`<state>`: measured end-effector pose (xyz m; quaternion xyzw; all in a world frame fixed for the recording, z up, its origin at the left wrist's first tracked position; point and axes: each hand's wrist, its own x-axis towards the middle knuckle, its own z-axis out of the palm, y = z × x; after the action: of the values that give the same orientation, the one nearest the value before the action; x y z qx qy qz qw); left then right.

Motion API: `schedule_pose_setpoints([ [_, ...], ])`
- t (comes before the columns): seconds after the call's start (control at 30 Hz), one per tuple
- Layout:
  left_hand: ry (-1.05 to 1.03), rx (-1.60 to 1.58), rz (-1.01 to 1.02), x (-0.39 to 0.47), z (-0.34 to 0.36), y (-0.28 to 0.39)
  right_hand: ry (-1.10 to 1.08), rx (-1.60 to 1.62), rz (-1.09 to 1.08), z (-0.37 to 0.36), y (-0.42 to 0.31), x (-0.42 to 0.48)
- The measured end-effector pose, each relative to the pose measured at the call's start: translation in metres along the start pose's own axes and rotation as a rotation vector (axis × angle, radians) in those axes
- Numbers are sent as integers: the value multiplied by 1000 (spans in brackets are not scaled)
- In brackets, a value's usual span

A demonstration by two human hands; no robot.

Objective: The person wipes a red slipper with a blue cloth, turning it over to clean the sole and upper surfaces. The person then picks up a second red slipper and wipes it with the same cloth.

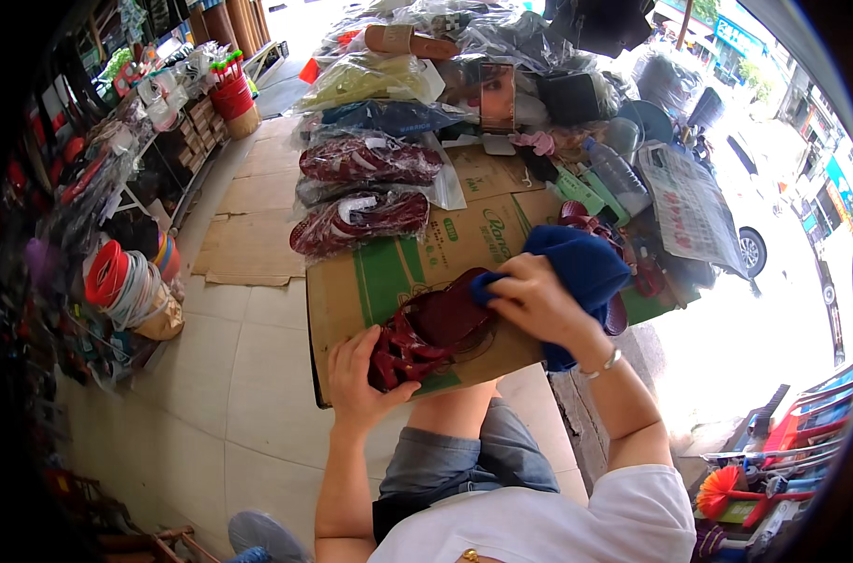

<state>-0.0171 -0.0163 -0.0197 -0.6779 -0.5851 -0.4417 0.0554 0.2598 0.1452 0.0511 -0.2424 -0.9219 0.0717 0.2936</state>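
A dark red strappy sandal lies on a cardboard-topped table in front of me. My left hand grips its strapped toe end, fingers on one side and thumb on the other. With my right hand I hold a blue cloth, a bunched fold of it pressed on the heel end of the insole. The rest of the cloth drapes over and past my hand. Partly hidden behind it is a second dark red sandal. My right wrist wears a bangle.
Plastic-wrapped red sandals and other bagged footwear are piled farther back. A mirror, a plastic bottle and a newspaper lie beyond the cloth. Stocked shelves and a red bucket stand left; brushes sit lower right.
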Motion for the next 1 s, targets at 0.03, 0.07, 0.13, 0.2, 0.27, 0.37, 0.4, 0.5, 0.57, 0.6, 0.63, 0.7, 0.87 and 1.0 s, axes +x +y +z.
schedule_pose_setpoints([
  [0.03,4,-7,1,0,1,0,4,-10,67,-7,11,-9],
  [0.07,9,-13,0,0,2,1,17,11,86,-12,21,-15],
  [0.13,10,-21,-1,0,3,2,-5,-71,110,-16,30,-17],
  [0.2,17,-32,-1,2,4,3,52,-124,130,-14,30,-13],
  [0.27,13,-25,-5,2,3,3,140,-36,103,-2,18,-6],
  [0.37,3,-10,-16,2,4,5,100,66,-60,24,-22,12],
  [0.4,-7,-3,-13,4,4,6,69,68,-91,34,-39,17],
  [0.5,-1,-30,-2,1,4,1,35,100,-125,34,-42,20],
  [0.57,1,-18,-1,0,4,1,88,50,-114,26,-26,13],
  [0.6,5,-4,-6,-1,2,0,91,0,-56,20,-21,10],
  [0.63,14,-2,1,-1,3,1,142,-29,15,18,-10,5],
  [0.7,31,2,9,-1,4,3,173,-76,141,16,-3,0],
  [0.87,17,-18,-24,4,4,8,74,-54,-38,45,-46,22],
  [1.0,16,-38,2,3,3,5,-100,227,-67,47,-54,28],
])
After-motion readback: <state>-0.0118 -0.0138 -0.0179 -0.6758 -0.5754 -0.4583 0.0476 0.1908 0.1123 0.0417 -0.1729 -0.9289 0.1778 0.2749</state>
